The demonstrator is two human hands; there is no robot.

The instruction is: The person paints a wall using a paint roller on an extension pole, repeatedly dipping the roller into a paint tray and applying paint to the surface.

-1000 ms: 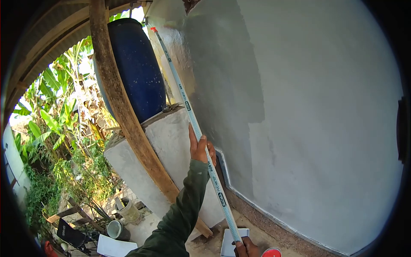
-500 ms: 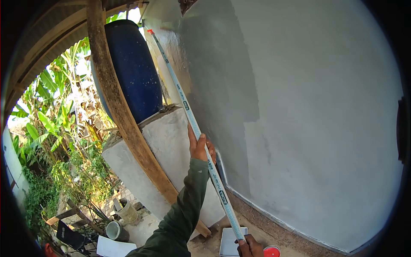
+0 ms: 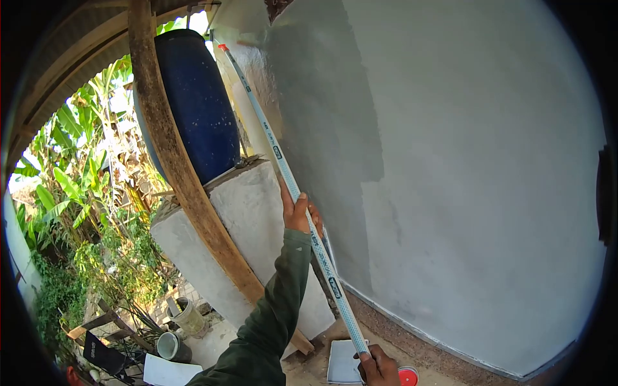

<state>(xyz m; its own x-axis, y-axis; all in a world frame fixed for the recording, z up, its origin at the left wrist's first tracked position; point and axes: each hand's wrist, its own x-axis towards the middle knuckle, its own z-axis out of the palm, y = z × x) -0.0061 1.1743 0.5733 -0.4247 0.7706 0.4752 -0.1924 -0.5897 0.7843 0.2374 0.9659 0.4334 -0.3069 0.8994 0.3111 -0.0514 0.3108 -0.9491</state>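
My left hand (image 3: 298, 213) and right hand (image 3: 378, 368) grip the long pole (image 3: 264, 123), which slants up past the edge of the concrete block (image 3: 248, 206); a narrow gap shows beside the blue barrel (image 3: 198, 106).

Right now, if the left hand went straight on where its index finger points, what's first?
Left hand would likely meet the grey wall near the corner, following the pole. Depth is unclear; the concrete block might come sooner.
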